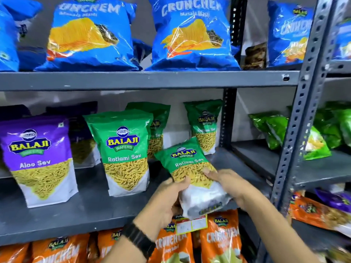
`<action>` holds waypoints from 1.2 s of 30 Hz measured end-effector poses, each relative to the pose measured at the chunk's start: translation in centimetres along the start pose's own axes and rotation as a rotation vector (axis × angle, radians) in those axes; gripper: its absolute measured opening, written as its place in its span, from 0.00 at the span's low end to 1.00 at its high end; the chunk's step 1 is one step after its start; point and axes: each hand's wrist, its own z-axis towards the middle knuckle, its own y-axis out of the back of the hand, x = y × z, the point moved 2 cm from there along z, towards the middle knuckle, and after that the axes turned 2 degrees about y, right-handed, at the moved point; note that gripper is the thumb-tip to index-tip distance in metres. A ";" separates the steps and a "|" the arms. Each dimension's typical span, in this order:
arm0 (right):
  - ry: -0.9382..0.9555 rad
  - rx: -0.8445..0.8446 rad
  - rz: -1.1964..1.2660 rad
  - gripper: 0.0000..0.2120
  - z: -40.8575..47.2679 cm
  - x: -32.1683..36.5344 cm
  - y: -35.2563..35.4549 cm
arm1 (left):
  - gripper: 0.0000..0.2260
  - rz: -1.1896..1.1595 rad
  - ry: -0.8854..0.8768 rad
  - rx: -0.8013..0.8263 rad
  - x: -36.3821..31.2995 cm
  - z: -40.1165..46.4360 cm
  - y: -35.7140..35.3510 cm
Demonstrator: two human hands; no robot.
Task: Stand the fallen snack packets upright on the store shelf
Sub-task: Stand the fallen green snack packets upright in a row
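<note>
A green Ratlami Sev packet (187, 164) is tilted to the left above the front of the grey middle shelf (91, 211). My left hand (171, 198) grips its lower left side. My right hand (226, 184) grips its lower right side. Its white bottom hangs past the shelf's front edge. To the left, another green Ratlami Sev packet (124, 149) stands upright. A purple Aloo Sev packet (39, 158) stands upright further left. Two more green packets (205, 126) stand at the back of the shelf.
Blue Crunchem bags (191, 35) fill the top shelf. Orange Crunchem bags (220, 238) stand on the shelf below, behind a yellow price tag (190, 224). A perforated grey upright (302, 103) divides off the right-hand rack holding green bags (275, 128).
</note>
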 end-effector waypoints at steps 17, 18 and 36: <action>0.427 -0.199 0.316 0.16 -12.0 -5.2 -4.5 | 0.20 0.134 -0.426 0.129 4.0 -7.6 2.5; 0.432 -0.193 0.312 0.15 -11.5 -4.8 -4.2 | 0.19 0.156 -0.436 0.117 3.6 -7.0 2.4; 0.394 -0.038 0.066 0.33 7.0 -4.0 -1.2 | 0.31 0.437 -0.461 -0.026 -1.2 7.8 3.5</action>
